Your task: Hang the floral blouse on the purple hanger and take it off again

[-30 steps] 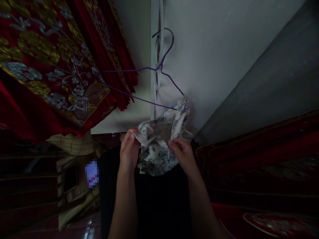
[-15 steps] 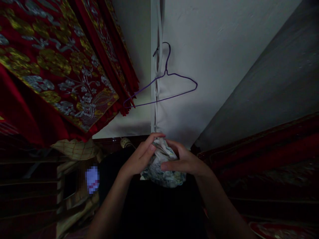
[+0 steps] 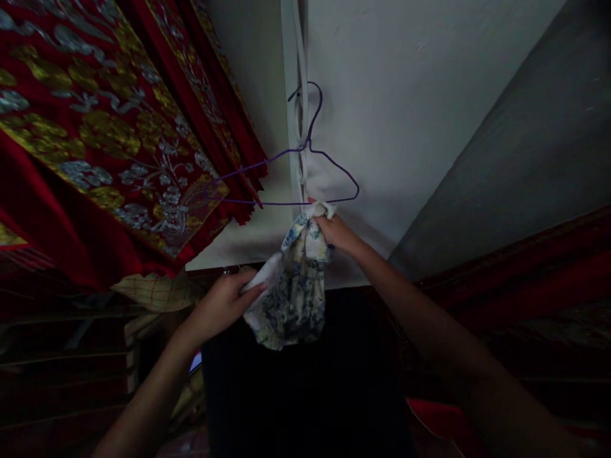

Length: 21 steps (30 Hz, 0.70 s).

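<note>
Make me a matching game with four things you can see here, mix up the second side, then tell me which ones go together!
Things:
1. Hanger
2. Flowery garment
3. Embroidered cloth
4. Wall

Clues:
A. Red, with gold and silver patterns
B. Pale, behind the hanger
C. Thin and purple
D. Held by the left hand and right hand

Right pairs: 1-C, 2-D, 3-A, 4-B

Two hands [image 3: 223, 305] [image 3: 338, 233], one floral garment [image 3: 292, 296], one purple hanger [image 3: 309, 142], what looks like one embroidered red drape [image 3: 119, 137]
</note>
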### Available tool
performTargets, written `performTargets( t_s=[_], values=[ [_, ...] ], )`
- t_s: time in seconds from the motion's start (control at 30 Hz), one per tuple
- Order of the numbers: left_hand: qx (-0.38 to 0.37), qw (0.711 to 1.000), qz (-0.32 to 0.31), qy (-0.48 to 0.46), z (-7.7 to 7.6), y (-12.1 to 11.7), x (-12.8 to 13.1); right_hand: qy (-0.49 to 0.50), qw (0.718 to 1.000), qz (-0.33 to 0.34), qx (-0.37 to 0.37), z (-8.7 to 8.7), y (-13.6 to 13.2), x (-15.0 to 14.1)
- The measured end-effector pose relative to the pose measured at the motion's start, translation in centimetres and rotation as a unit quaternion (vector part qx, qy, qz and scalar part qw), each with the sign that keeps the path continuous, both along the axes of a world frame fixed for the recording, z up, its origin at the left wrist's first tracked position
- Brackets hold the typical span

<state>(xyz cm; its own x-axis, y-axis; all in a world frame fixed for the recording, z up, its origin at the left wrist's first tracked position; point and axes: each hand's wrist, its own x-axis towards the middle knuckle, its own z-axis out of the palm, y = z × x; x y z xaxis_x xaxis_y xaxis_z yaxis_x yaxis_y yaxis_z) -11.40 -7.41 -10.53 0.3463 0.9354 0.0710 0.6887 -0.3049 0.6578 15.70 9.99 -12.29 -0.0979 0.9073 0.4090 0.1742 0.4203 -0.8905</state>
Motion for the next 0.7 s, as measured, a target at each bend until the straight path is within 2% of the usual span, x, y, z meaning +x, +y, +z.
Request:
performTargets(
  t_s=[0.07, 0.13, 0.23, 0.3, 0.43, 0.53, 0.6, 0.7],
  values=[
    [0.028, 0.999, 0.013, 0.03, 0.8, 0.3, -0.7, 0.0, 1.0, -0.019, 0.025, -0.9, 0.2, 0.3],
    [0.046, 0.997, 0.019, 0.052, 1.0, 0.9, -1.6, 0.0, 0.998, -0.046, 0.038, -1.0, -0.4, 1.5],
    [0.071, 0.997, 0.029, 0.027, 1.0, 2.2, -2.7, -0.022, 0.997, -0.064, 0.026, -0.2, -2.0, 4.1],
    [0.104, 0.994, 0.028, -0.012, 1.7, 3.3, -2.8, -0.034, 0.996, -0.074, 0.032, 0.6, -3.1, 5.6],
    [0.204, 0.976, 0.023, -0.066, 5.0, 5.0, -1.3, -0.042, 0.99, -0.118, 0.065, 2.2, -4.7, 7.5],
    [0.278, 0.957, 0.035, -0.076, 7.7, 6.1, 0.6, -0.041, 0.99, -0.116, 0.066, 2.9, -5.5, 7.9],
    [0.302, 0.949, 0.035, -0.082, 8.7, 7.1, 1.9, -0.035, 0.993, -0.093, 0.057, 3.1, -6.1, 7.6],
    [0.311, 0.941, 0.043, -0.125, 9.0, 9.2, 3.2, -0.025, 0.999, -0.021, 0.032, 3.5, -7.5, 6.8]
  ],
)
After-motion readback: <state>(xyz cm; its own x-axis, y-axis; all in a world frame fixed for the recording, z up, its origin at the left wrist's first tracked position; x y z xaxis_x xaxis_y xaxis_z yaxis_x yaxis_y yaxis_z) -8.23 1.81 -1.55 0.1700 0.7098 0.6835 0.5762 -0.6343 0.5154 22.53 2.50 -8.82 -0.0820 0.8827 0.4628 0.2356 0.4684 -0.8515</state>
